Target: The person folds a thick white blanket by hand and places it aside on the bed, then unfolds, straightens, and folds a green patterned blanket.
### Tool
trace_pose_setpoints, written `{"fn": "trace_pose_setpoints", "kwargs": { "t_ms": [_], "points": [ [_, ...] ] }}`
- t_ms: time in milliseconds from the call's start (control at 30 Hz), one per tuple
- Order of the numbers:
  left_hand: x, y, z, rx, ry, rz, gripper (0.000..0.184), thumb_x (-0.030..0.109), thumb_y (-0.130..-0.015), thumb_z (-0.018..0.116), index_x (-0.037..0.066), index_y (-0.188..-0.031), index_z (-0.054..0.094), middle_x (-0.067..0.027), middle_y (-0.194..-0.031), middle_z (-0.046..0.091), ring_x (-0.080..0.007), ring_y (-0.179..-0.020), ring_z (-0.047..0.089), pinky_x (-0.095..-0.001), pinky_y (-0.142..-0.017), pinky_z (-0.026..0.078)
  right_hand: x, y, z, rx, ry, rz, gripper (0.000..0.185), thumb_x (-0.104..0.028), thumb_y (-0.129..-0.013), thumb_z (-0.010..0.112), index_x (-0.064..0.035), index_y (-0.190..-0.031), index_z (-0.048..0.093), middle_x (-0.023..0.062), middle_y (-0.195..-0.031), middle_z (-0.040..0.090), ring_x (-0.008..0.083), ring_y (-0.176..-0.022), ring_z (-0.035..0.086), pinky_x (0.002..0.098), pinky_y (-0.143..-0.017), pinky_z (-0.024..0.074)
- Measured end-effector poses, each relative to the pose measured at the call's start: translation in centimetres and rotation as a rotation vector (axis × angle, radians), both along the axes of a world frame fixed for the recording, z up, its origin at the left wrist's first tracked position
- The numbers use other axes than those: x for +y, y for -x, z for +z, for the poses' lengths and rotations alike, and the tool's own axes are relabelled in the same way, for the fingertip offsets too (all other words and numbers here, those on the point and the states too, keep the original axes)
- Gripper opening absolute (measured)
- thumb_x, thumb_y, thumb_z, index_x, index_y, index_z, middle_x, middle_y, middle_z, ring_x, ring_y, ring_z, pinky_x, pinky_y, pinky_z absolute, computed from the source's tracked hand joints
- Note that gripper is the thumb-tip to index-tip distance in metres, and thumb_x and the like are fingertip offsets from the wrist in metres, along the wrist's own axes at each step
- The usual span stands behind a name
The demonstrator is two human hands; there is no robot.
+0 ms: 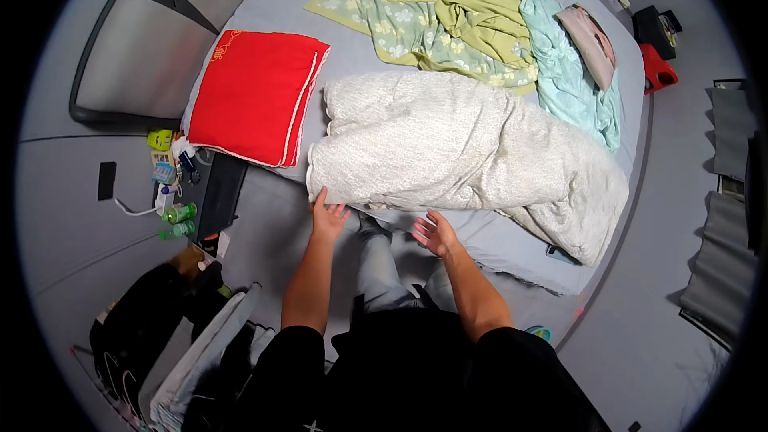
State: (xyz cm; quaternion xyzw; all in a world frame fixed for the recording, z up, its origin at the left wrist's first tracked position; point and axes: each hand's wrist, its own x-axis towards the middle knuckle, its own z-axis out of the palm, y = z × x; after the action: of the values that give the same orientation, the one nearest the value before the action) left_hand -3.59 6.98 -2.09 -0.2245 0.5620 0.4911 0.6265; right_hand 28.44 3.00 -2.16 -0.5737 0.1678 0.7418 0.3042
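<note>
A white patterned quilt (432, 140), loosely folded lengthwise and wrinkled, lies across the near side of the bed. My left hand (329, 218) is at its lower left corner, fingers apart, with the thumb against or just over the edge; whether it presses on the cloth I cannot tell. Palm turned inward and fingers spread, my right hand (436, 234) hovers just below the quilt's near edge and holds nothing. To the left of the quilt sits a neatly folded red blanket (252, 100) with white trim.
Crumpled green floral cloth (428, 28), pale aqua cloth (552, 64) and a pink bag-like item (588, 44) lie at the bed's far side. A grey headboard (152, 32) stands left. Green bottles (181, 213) and small items crowd the bedside. Clothes (200, 344) hang lower left.
</note>
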Motion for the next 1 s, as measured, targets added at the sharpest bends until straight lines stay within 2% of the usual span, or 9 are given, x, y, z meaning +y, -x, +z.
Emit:
{"fn": "trace_pose_setpoints", "kwargs": {
  "t_ms": [167, 267, 400, 533, 567, 600, 733, 900, 1000],
  "points": [
    [1.8, 1.9, 2.0, -0.037, 0.017, 0.022, 0.067, 0.033, -0.082, 0.071, 0.011, -0.138, 0.041, -0.0133, -0.142, 0.040, -0.0282, -0.132, 0.039, -0.0477, -0.111, 0.028, 3.7, 6.3, 2.2, -0.013, 0.064, -0.312, 0.096, -0.038, -0.079, 0.077, -0.0096, -0.146, 0.014, 0.0148, -0.134, 0.038, 0.0302, -0.107, 0.055, 0.0467, -0.089, 0.0534],
    [1.4, 3.5, 1.2, -0.167, -0.144, -0.097, 0.059, 0.025, -0.083, 0.068, 0.009, -0.135, 0.044, -0.0115, -0.131, 0.052, -0.0278, -0.119, 0.052, -0.0449, -0.102, 0.039, 4.9, 6.0, -1.0, 0.156, 0.033, -0.621, 0.074, -0.038, -0.079, 0.077, -0.0028, -0.130, 0.035, 0.0129, -0.110, 0.051, 0.0267, -0.084, 0.060, 0.0379, -0.069, 0.0555],
    [2.5, 3.6, 6.9, -0.209, -0.116, -0.351, 0.053, 0.014, -0.083, 0.063, 0.007, -0.133, 0.044, -0.0117, -0.123, 0.057, -0.0288, -0.111, 0.057, -0.0430, -0.095, 0.047, 6.6, 3.6, -3.0, 0.087, -0.086, -0.368, 0.031, -0.039, -0.086, 0.065, -0.0111, -0.088, 0.051, 0.0042, -0.061, 0.045, 0.0161, -0.053, 0.045, 0.0277, -0.049, 0.0389],
    [6.8, 1.2, 12.8, -0.165, -0.372, -0.418, 0.056, 0.009, -0.083, 0.060, 0.002, -0.135, 0.040, -0.0156, -0.128, 0.053, -0.0320, -0.118, 0.053, -0.0462, -0.101, 0.046, 12.7, 1.8, 4.6, -0.126, -0.389, -0.444, 0.050, -0.045, -0.087, 0.054, -0.0098, -0.123, 0.055, 0.0042, -0.108, 0.067, 0.0197, -0.080, 0.062, 0.0360, -0.046, 0.0417],
    [8.7, 0.4, 14.8, -0.160, -0.453, -0.401, 0.058, 0.008, -0.083, 0.059, 0.001, -0.136, 0.039, -0.0163, -0.128, 0.052, -0.0325, -0.119, 0.053, -0.0469, -0.101, 0.046, 14.1, -0.9, 6.2, -0.103, -0.356, -0.284, 0.055, -0.042, -0.088, 0.052, -0.0076, -0.131, 0.050, 0.0101, -0.126, 0.060, 0.0275, -0.109, 0.059, 0.0462, -0.076, 0.0531],
    [11.5, -0.5, 16.6, -0.156, -0.430, -0.356, 0.057, 0.008, -0.084, 0.057, -0.001, -0.137, 0.038, -0.0175, -0.130, 0.050, -0.0325, -0.121, 0.051, -0.0477, -0.104, 0.044, 16.4, -1.8, 10.1, -0.131, -0.350, -0.350, 0.050, -0.042, -0.089, 0.053, -0.0109, -0.128, 0.052, 0.0088, -0.118, 0.062, 0.0263, -0.101, 0.061, 0.0462, -0.068, 0.0516],
    [21.5, -5.8, 26.5, -0.098, -0.679, -0.459, 0.049, 0.010, -0.088, 0.056, -0.003, -0.133, 0.041, -0.0193, -0.129, 0.052, -0.0316, -0.122, 0.051, -0.0447, -0.105, 0.044, 22.3, -3.7, 21.3, -0.200, -0.723, -0.563, 0.068, -0.047, -0.090, 0.058, -0.0133, -0.143, 0.034, 0.0113, -0.147, 0.031, 0.0323, -0.135, 0.034, 0.0700, -0.106, 0.0226],
    [26.3, -10.8, 28.9, -0.016, -0.858, -0.672, 0.039, 0.008, -0.086, 0.062, -0.004, -0.122, 0.051, -0.0140, -0.114, 0.062, -0.0257, -0.104, 0.062, -0.0417, -0.094, 0.051, 23.3, 1.2, 28.6, 0.150, -0.736, -0.333, 0.086, -0.054, -0.085, 0.065, 0.0012, -0.141, 0.031, 0.0235, -0.140, 0.038, 0.0433, -0.118, 0.052, 0.0728, -0.096, 0.0386],
    [25.6, -10.7, 26.3, -0.148, -0.689, -0.818, 0.040, 0.009, -0.088, 0.058, -0.003, -0.126, 0.050, -0.0157, -0.119, 0.060, -0.0275, -0.106, 0.062, -0.0437, -0.089, 0.056, 24.8, 4.5, 25.0, 0.072, -0.643, -0.318, 0.061, -0.040, -0.086, 0.068, -0.0023, -0.130, 0.047, 0.0178, -0.121, 0.058, 0.0314, -0.110, 0.060, 0.0549, -0.090, 0.0517]
  ]
}}
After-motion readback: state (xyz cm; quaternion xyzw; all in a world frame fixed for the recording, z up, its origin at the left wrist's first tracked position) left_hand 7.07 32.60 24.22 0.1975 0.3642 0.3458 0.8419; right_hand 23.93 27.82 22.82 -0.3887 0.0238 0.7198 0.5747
